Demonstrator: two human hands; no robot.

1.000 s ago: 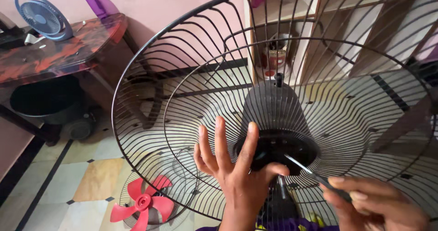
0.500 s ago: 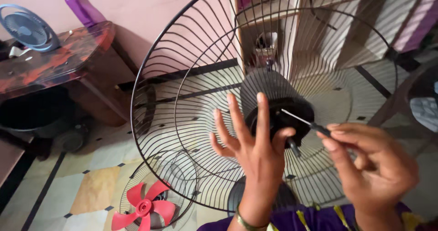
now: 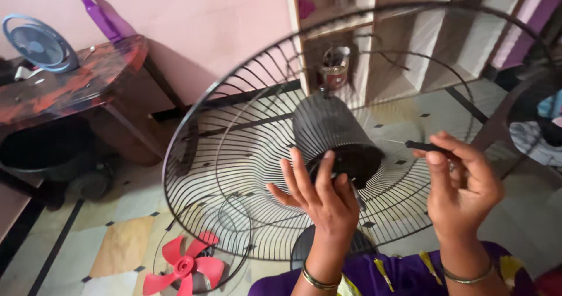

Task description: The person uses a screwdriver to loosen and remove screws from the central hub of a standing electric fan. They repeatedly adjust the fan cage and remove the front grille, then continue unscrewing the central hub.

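At the upper left of the frame I see a small round blue table fan [image 3: 38, 43] standing on a dark, red-marbled table [image 3: 76, 85], with a purple plastic bottle [image 3: 96, 15] leaning against the pink wall behind it. At the lower left, on the tiled floor [image 3: 123, 243], lies a small wire guard with a red plastic fan blade [image 3: 182, 267] inside it. The large black wire fan guard [image 3: 246, 173] fills the middle of the frame, tilted towards me, with the black ribbed motor housing [image 3: 331, 132] at its centre. My left hand [image 3: 322, 199] rests on the wires just beside the housing's dark rim, fingers [image 3: 300, 170] spread wide and gripping nothing (a bangle sits at the wrist). Right of centre, my right hand [image 3: 462, 185] is raised clear of the guard, its fingers pinched around a thin screwdriver with a black handle [image 3: 424, 146], the metal tip pointing left towards the housing without touching it. Wooden shelves [image 3: 410, 44] stand behind at the top.
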